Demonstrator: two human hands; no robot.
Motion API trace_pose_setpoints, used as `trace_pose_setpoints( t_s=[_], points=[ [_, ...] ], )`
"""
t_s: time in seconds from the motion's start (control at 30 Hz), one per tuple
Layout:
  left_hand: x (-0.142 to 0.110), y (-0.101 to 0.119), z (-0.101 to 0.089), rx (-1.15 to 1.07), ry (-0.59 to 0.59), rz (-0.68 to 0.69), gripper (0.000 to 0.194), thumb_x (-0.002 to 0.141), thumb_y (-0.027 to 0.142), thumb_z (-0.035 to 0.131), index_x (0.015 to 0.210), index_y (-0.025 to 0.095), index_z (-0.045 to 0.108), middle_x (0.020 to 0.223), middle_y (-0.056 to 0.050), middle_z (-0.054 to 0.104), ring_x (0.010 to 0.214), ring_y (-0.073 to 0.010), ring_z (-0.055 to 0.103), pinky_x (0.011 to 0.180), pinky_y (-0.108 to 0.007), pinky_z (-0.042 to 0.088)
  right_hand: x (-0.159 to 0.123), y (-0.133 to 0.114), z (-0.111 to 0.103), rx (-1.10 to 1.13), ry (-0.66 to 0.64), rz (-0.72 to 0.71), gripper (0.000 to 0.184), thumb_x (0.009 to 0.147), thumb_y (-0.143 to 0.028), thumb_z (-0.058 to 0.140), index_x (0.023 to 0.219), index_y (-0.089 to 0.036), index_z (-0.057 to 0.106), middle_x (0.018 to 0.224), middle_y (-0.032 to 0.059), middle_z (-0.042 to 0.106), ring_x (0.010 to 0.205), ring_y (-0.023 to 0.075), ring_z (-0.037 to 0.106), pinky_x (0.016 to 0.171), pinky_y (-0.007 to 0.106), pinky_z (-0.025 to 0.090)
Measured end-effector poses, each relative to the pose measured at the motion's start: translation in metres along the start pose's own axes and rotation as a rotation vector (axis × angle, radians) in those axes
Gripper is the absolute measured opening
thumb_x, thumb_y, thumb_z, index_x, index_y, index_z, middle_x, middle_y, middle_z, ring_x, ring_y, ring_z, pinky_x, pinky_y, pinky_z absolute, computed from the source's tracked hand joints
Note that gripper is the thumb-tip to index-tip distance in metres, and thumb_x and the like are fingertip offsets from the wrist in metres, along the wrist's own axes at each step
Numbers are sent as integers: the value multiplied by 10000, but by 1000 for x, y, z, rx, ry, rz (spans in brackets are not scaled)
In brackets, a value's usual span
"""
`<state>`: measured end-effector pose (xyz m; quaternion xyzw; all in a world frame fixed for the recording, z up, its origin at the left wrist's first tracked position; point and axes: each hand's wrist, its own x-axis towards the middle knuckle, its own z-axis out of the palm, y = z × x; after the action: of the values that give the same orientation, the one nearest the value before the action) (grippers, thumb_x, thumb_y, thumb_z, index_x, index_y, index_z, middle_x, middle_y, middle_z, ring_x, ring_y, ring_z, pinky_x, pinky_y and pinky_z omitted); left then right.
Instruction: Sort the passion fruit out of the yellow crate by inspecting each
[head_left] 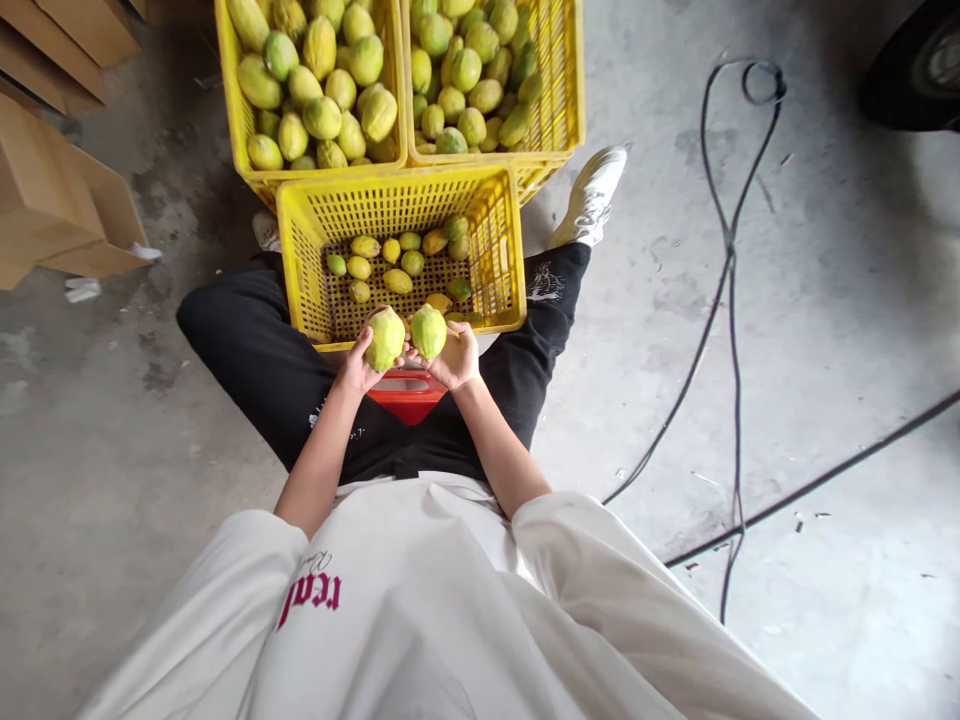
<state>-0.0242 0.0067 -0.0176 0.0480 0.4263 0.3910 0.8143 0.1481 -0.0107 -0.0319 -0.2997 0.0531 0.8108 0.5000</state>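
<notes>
My left hand (pixel 358 369) is closed around a yellow-green papaya (pixel 385 338). Another papaya (pixel 428 332), a little greener and smaller, rests in the curled fingers of my right hand (pixel 460 362). Both fruits are side by side, slightly apart, over the near rim of a yellow plastic crate (pixel 306 250). Inside that crate, several papayas (pixel 397 281) lie loose on the slotted bottom. The undersides of the held fruits and some of my fingertips are hidden.
Two yellow crates, one at left (pixel 238 130) and one at right (pixel 571 90), stand beyond, heaped with papayas. Below my hands is a red plastic piece (pixel 411 402). Cardboard boxes (pixel 64 190) sit left; a black cable (pixel 729 260) crosses the concrete floor right, near a wheel (pixel 919 75).
</notes>
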Motion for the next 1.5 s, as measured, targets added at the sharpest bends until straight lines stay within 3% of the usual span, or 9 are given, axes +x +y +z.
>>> trace_pose_setpoints(
  t_s=[0.13, 0.33, 0.5, 0.63, 0.8, 1.03, 1.17, 1.33, 1.5],
  points=[
    [1, 0, -1, 36, 12, -11, 638, 986, 469, 697, 1570, 260, 550, 973, -60, 771, 730, -198, 740, 583, -269, 539, 1, -1, 0, 30, -18, 26, 457, 875, -345, 508, 1316, -237, 564, 1089, 90, 800, 1039, 323, 778, 843, 543, 689],
    [1, -1, -2, 36, -6, 33, 526, 954, 360, 697, 1468, 307, 601, 1140, -65, 791, 805, -184, 762, 637, -260, 568, -1, 1, -1, -3, 46, -87, 287, 923, -310, 613, 1206, -288, 573, 1094, 37, 785, 1022, 263, 790, 851, 497, 714],
    [-2, 3, 6, -34, 32, -2, 541, 1023, 469, 570, 1525, 268, 581, 1212, -112, 794, 1000, -272, 807, 844, -397, 666, 0, 3, -4, -31, 55, -56, 317, 930, -355, 642, 1232, -269, 597, 1141, 66, 795, 1069, 272, 793, 863, 482, 723],
    [-4, 5, 9, -58, 13, 5, 523, 1050, 364, 487, 1555, 251, 565, 1182, -114, 803, 1100, -296, 803, 945, -467, 668, 1, 2, -4, -21, 93, -49, 316, 934, -381, 615, 1224, -255, 618, 1124, 85, 806, 1125, 299, 781, 887, 507, 716],
    [-3, 0, 5, -31, -7, 73, 605, 988, 275, 679, 1573, 338, 540, 1185, -64, 803, 1136, -255, 800, 1033, -414, 636, 0, 1, -2, -36, 117, -88, 346, 922, -319, 585, 1264, -276, 616, 1082, 59, 809, 1124, 287, 785, 896, 480, 706],
    [0, -5, 1, -60, -48, 108, 767, 927, 169, 742, 1611, 399, 479, 1272, -48, 802, 1172, -214, 793, 1009, -323, 616, 1, 3, -2, -43, 103, -131, 382, 922, -296, 581, 1303, -295, 602, 1098, 31, 813, 1147, 278, 783, 932, 459, 683],
    [2, -4, 3, -42, 12, 101, 642, 982, 223, 712, 1579, 378, 532, 1231, -43, 805, 1120, -200, 795, 1005, -327, 618, 1, 2, -2, -40, 82, -150, 413, 928, -311, 534, 1336, -300, 602, 1147, 45, 812, 1175, 294, 773, 894, 482, 685],
    [1, 2, 7, -69, 56, 34, 447, 1128, 324, 402, 1518, 275, 613, 1123, -66, 804, 1062, -222, 800, 974, -405, 653, 6, 3, -7, -7, 140, -147, 372, 943, -278, 509, 1297, -284, 623, 1080, 45, 815, 1112, 279, 786, 873, 476, 705],
    [1, 3, 9, -63, 46, 32, 407, 1143, 353, 435, 1511, 322, 604, 1175, -60, 796, 1077, -221, 804, 960, -385, 653, 11, 3, -17, 42, 184, -54, 302, 1034, -410, 554, 1258, -234, 654, 1031, 65, 825, 971, 241, 806, 765, 364, 722]
  ],
)
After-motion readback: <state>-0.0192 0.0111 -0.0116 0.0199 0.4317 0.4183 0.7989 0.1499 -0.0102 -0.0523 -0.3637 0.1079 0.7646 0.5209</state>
